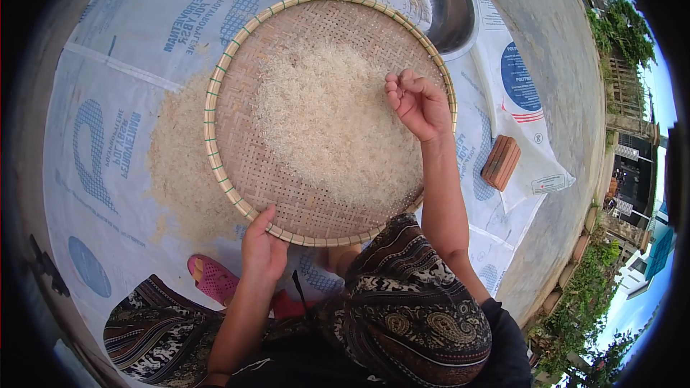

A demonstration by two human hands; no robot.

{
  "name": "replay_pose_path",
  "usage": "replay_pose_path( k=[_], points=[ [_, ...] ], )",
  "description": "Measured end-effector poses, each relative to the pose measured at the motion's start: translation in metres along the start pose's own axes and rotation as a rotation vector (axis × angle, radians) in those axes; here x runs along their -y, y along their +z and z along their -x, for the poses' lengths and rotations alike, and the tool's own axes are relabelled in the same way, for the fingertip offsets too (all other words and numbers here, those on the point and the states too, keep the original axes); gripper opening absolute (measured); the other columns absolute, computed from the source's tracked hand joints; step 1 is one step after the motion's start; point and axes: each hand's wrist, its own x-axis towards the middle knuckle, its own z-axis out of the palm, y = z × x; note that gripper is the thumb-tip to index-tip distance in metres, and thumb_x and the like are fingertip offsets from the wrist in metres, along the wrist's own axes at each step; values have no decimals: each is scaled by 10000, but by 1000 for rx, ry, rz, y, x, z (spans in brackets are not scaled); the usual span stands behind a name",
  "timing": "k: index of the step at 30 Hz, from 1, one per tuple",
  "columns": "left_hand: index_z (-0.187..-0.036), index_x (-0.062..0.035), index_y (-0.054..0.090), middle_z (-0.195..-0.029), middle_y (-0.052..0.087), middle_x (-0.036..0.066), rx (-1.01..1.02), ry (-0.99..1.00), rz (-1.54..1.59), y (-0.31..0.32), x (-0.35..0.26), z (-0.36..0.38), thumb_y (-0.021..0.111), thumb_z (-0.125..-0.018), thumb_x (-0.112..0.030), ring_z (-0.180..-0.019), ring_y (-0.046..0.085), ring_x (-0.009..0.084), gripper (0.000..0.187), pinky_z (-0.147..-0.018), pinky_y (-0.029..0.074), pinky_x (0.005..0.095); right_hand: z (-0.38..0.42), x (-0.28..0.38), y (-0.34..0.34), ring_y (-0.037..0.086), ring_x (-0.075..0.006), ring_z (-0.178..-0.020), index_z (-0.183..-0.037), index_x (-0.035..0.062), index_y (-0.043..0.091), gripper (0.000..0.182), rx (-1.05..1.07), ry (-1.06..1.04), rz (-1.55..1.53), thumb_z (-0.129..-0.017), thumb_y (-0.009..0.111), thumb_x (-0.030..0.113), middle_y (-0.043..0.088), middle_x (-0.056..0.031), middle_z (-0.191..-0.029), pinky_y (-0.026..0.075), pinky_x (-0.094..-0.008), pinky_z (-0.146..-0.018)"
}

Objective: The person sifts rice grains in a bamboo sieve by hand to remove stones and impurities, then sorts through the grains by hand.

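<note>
A round woven bamboo winnowing tray (237, 93) with a green-stitched rim is in front of me, its near right edge by my patterned trouser leg. Pale rice grains (330, 122) lie heaped over its middle and right side. My left hand (264, 248) grips the near left rim, thumb on top and fingers hidden beneath. Over the right side of the tray, my right hand (420, 105) is raised with its palm turned up. Its fingers are curled in toward the thumb; whatever they may hold is too small to make out.
Printed white-and-blue sacking (136, 14) covers the ground. Husks or grain (183, 165) are scattered left of the tray. A metal basin (456, 14) with golden grain stands beyond it. A brick (501, 162) sits at the right, and a pink sandal (213, 279) shows below.
</note>
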Motion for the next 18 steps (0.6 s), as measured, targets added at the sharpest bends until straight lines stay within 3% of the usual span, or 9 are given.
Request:
replay_pose_path(
  k=[4,6,7,9,10,12,18],
  points=[
    [-1242,-8,358,-1199,477,117,12,-11,-5,3,-1,2,468,-852,-110,-1100,473,241,417,-943,379,401,-7,-1,-2,556,-161,-662,-814,15,519,86,-18,-38,170,-740,520,-31,568,-88,-781,487,-251,-615],
    [-1230,-2,371,-1193,485,123,16,-5,-17,1,0,0,472,-852,-122,-1094,478,248,410,-947,375,408,-8,-5,2,531,-132,-600,-818,30,558,85,-96,-113,547,-736,562,7,556,-22,-692,431,-218,-545],
    [-1219,3,385,-1186,494,130,16,5,-23,-1,1,-1,475,-851,-134,-1088,483,254,403,-951,371,414,-7,-7,4,531,-132,-600,-818,30,558,85,-98,-115,545,-736,562,7,556,-22,-692,431,-218,-545],
    [-1219,3,385,-1188,492,130,19,0,-26,-1,1,-1,474,-851,-137,-1089,482,256,403,-952,370,416,-5,-13,9,497,-124,-530,-807,51,594,92,-205,-295,1220,-719,601,77,518,1,-588,385,-232,-500],
    [-1219,3,386,-1190,491,131,21,-4,-25,-1,1,-2,473,-852,-139,-1090,480,257,403,-953,368,417,-6,-16,11,497,-124,-530,-807,51,594,92,-207,-297,1218,-719,601,77,518,1,-588,385,-232,-500],
    [-1219,4,386,-1191,491,131,24,-6,-27,-3,1,-3,472,-853,-140,-1092,479,257,403,-953,368,416,-8,-22,14,484,-137,-492,-798,62,607,117,-260,-454,1539,-692,619,109,489,-29,-536,394,-274,-495],
    [-1238,-8,364,-1192,484,118,27,-12,-30,-1,0,-1,464,-855,-122,-1095,479,243,412,-928,393,409,-13,-29,15,489,-152,-481,-784,64,592,107,-305,-501,1561,-680,591,92,477,-53,-518,406,-302,-500]
  ],
)
